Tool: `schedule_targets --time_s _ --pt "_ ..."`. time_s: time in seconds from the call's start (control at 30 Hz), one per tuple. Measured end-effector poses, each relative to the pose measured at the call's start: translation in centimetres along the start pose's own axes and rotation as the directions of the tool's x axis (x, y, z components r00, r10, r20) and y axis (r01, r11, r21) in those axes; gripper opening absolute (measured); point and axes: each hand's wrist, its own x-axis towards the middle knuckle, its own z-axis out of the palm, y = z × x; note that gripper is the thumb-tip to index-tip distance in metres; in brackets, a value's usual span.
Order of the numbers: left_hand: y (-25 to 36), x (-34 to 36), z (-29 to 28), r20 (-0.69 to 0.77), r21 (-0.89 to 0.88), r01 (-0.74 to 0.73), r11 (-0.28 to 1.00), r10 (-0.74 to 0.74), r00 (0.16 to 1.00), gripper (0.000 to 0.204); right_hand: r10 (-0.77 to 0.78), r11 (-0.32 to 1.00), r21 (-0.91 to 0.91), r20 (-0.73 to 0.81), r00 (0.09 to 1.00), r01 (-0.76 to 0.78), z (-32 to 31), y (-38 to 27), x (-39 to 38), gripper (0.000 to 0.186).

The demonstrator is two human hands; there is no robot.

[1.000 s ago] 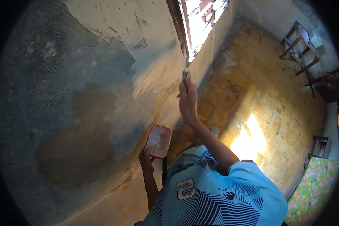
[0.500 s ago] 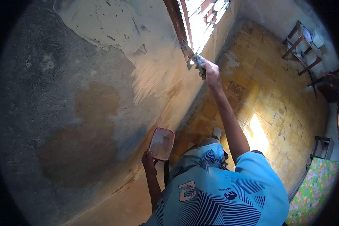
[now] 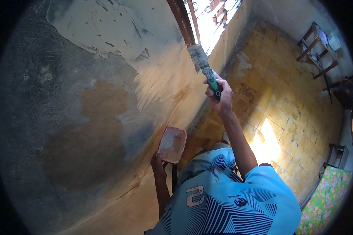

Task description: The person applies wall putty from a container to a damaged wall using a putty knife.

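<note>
My right hand (image 3: 221,94) is wrapped round the green and black handle of a putty knife (image 3: 202,60). Grey-white filler cakes its blade, which is beside the lower corner of the wooden window frame (image 3: 181,20). Lower down, my left hand (image 3: 158,163) grips a red-rimmed plastic tub (image 3: 172,145) by its near side; whitish paste coats the inside. To the left rises a grey wall (image 3: 66,86), with a pale layer of smeared plaster (image 3: 102,29) across its upper part. My shadow falls on the bare grey area.
Yellowish floor tiles (image 3: 278,78) stretch to the right, with a bright sunlit patch. A wooden stand (image 3: 317,49) is at the far right wall. A flowered green cloth (image 3: 327,199) covers something at the lower right, near a small dark stool (image 3: 335,155).
My right hand has drawn back toward me and down, and the putty knife's blade now shows its broad face. The tub has shifted slightly right and up.
</note>
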Motion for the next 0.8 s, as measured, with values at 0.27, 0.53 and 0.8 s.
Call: schedule_targets --time_s 0.27,0.53,0.8 --pt "3.5 1.6 6.6 0.267 -0.324 0.005 0.946 0.086 0.96 0.03 0.075 0.778 -0.624 0.206 0.976 0.071 -0.1 -5.4 -9.1 0.048" --pt "8.7 2.4 11.4 0.397 -0.331 0.005 0.944 0.134 0.908 0.049 0.246 -0.301 -0.733 0.558 0.792 0.61 0.8 -12.8 -14.4 0.053" --pt "9.9 -0.1 16.3 0.238 -0.034 -0.32 0.947 0.319 0.918 0.056 0.269 -0.349 -0.753 0.489 0.829 0.558 1.6 -19.3 -11.4 0.042"
